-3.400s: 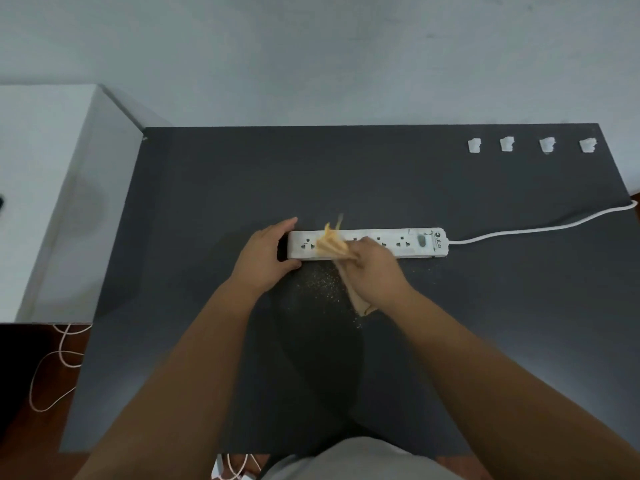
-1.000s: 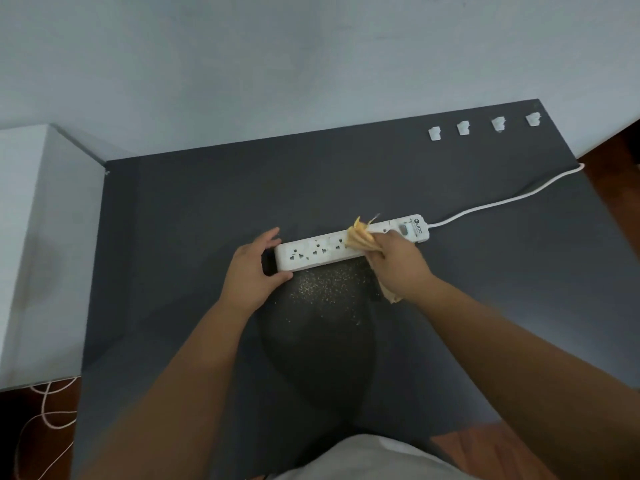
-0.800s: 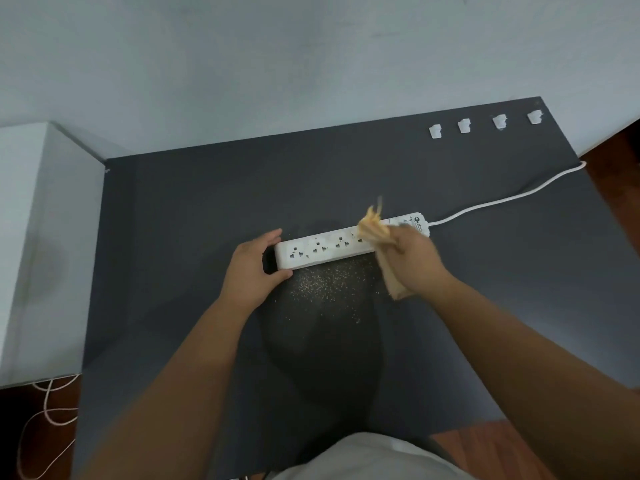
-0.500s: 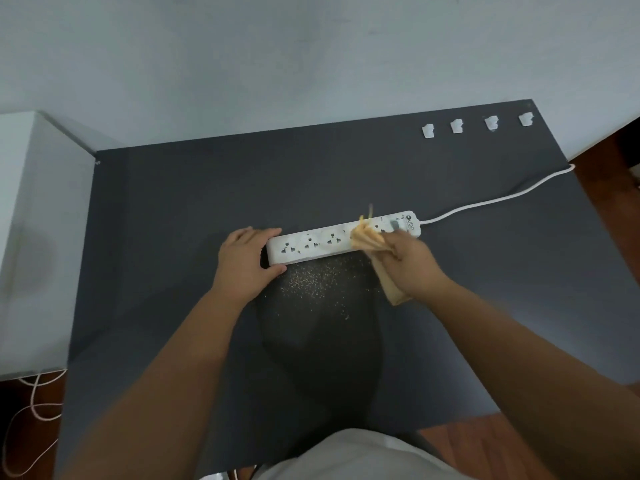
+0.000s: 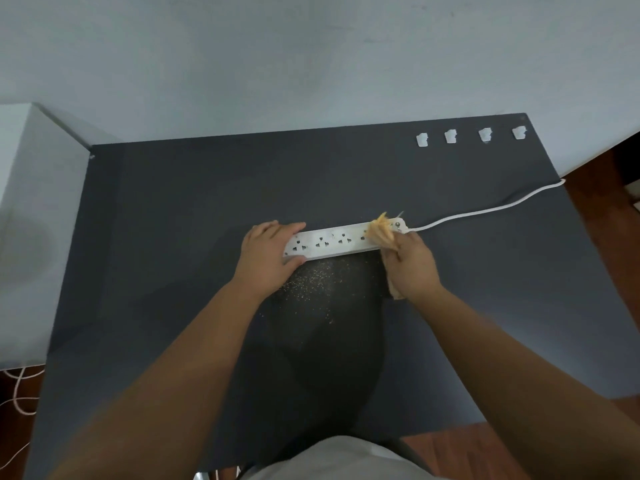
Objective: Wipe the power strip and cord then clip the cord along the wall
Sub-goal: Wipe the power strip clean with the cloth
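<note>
long white plastic power strip (image 5: 332,242) lying flat near the middle of the dark grey matte bench (image 5: 173,216), tilted slightly, cord end to the right. left hand (image 5: 268,258) at the strip's left end, fingers reaching over the far edge and thumb against the near edge, gripping that end; forearm running back toward the lower left. right hand (image 5: 412,263) at the strip's right end, fingers curled round a crumpled yellow-orange cloth (image 5: 381,232), cloth bunch pressed on the top face just beside the switch end; a pale tail of the cloth hanging below the palm. right forearm angled in from the lower right. thin white cord (image 5: 485,211) leaving the strip's right end, curving across the bench and over the right edge. fine pale crumbs (image 5: 313,282) scattered on the bench just in front of the strip. four small white plastic cord clips (image 5: 469,136) in a row near the far right corner of the bench, well apart from the strip. pale blue-grey wall (image 5: 311,64) behind the bench.
</note>
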`<state>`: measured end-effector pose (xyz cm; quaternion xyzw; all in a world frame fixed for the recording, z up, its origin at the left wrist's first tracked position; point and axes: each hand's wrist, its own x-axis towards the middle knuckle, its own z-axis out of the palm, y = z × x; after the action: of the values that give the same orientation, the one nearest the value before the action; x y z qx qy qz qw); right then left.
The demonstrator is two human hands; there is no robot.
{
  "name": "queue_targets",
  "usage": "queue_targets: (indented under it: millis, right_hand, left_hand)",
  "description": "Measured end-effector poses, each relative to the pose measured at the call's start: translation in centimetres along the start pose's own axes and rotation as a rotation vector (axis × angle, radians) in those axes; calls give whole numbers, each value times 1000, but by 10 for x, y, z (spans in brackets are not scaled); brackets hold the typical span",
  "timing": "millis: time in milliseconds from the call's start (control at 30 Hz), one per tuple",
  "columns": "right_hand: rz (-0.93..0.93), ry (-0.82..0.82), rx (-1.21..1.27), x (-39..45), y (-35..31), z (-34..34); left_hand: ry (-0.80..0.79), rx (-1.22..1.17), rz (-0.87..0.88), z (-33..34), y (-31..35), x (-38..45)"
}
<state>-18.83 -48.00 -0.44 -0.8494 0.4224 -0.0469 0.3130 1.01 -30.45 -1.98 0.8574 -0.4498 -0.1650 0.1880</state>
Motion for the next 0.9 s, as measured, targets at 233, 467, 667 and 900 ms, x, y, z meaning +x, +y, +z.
queue_targets:
  millis: [233, 467, 667, 900]
  right_hand:
    - [138, 139, 45, 8, 8, -16]
    - [-10, 59, -32, 4, 15, -16]
    - [-79, -16, -9, 3, 20, -20]
    - [17, 40, -91, 33, 7, -17]
  left_hand:
    - [3, 21, 22, 11, 10, 6]
    - [12, 11, 16, 10, 15, 5]
    - [32, -4, 8, 9, 17, 6]
    - [50, -114, -36, 10, 16, 6]
